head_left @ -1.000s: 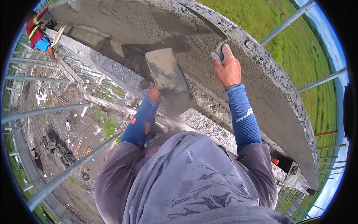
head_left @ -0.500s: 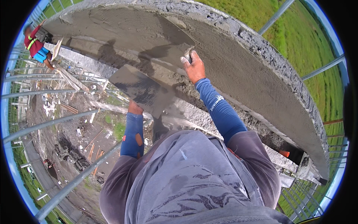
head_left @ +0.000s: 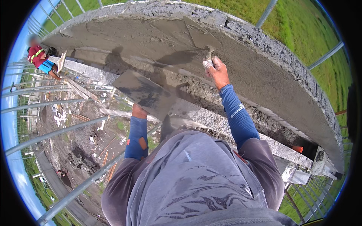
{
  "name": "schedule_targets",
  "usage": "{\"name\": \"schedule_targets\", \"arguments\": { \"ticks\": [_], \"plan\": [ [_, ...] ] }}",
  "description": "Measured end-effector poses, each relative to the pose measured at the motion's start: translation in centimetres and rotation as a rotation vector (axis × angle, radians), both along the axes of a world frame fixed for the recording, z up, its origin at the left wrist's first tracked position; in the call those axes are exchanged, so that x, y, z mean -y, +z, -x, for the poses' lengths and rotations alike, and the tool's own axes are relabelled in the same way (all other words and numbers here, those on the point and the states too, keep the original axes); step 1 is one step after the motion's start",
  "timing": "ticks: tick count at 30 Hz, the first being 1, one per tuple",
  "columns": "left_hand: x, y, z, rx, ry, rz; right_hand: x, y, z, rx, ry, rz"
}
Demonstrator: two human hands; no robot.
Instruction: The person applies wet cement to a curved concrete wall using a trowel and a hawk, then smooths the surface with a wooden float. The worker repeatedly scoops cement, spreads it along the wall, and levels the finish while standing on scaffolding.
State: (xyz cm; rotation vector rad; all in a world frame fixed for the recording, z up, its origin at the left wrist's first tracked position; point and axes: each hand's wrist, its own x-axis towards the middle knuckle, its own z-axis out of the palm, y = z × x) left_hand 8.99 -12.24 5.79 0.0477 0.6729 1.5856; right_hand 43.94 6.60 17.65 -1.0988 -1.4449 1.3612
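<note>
My right hand (head_left: 217, 72) is closed round the handle of a plastering trowel (head_left: 199, 34). The trowel's mortar-smeared blade lies against the wet grey plaster of a curved concrete wall (head_left: 260, 77), close below its rough top. Lower and to the left, a flat plasterer's hawk (head_left: 141, 92) rests over my left hand (head_left: 138, 111), wet with a thin smear of mortar. The hawk hides the fingers of that hand; only its wrist side shows. Shadows of the hand and trowel fall on the plaster.
A rough concrete ledge (head_left: 211, 116) runs below the wall, with an orange pipe end (head_left: 297, 149) at right. Metal scaffold tubes (head_left: 81, 187) cross at left above rubble-strewn ground far below. A co-worker (head_left: 39, 58) in a red top stands at far left. Grass (head_left: 301, 28) lies beyond the wall.
My right hand and the trowel have moved to the right along the wall. The hawk stays about where it was under the left arm's hold. The co-worker's raised arm has come down.
</note>
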Motion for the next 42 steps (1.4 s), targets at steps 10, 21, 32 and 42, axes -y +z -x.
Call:
{"name": "schedule_targets", "arguments": {
  "ticks": [10, 21, 32, 42],
  "plan": [
    [-6.8, 4.4, -2.9, -0.240, 0.188, -0.115, 7.5, -11.3, -10.5, 0.736, -0.294, -0.248],
    [-19.5, 15.8, 1.1, -0.838, 0.310, -0.285, 14.3, -20.2, -19.3, 1.345, -0.450, 0.012],
    [-23.0, 17.6, -2.7, -1.275, 0.166, -0.355, 14.1, -19.5, -19.0, 1.304, -0.378, 0.037],
    [-20.6, 16.9, -16.3, -1.682, 0.134, -0.241, 13.9, -18.9, -19.1, 1.277, -0.323, 0.101]
  ]
}}
